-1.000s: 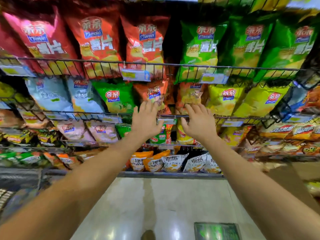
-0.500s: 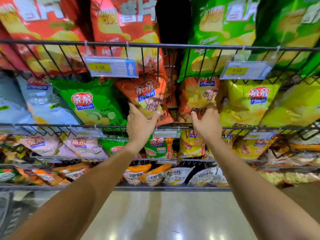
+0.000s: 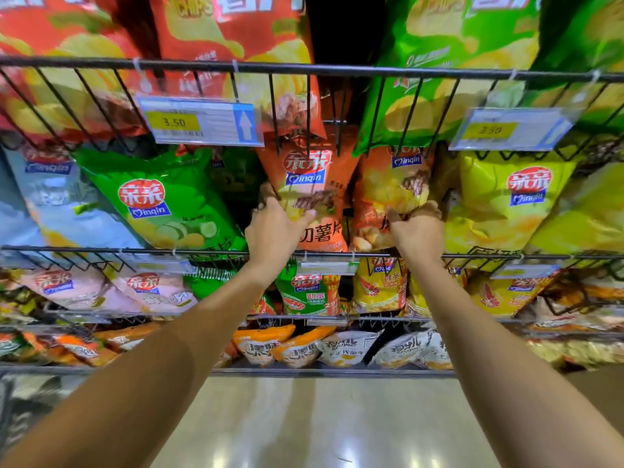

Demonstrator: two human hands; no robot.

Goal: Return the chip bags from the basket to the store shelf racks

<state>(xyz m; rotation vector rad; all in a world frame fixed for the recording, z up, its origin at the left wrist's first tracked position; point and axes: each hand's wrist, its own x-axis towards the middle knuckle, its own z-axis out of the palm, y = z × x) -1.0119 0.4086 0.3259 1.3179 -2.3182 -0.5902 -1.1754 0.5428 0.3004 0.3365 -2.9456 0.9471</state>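
Two orange chip bags stand side by side in the middle wire rack (image 3: pixel 202 253). My left hand (image 3: pixel 275 229) grips the left orange bag (image 3: pixel 310 184) at its lower left edge, thumb on the front. My right hand (image 3: pixel 417 228) is closed on the lower part of the right orange bag (image 3: pixel 388 190). Both bags lean upright behind the rack's front rail. The basket is out of view.
A green bag (image 3: pixel 162 201) sits left of my hands, yellow-green bags (image 3: pixel 513 201) to the right. The upper rack (image 3: pixel 337 69) holds large red and green bags, with price tags (image 3: pixel 199 123) hanging. Lower racks hold smaller bags. Shiny floor (image 3: pixel 320 423) lies below.
The view has moved closer to the shelf. Both hands went from reaching with spread fingers to closing on the two orange bags in the middle rack.
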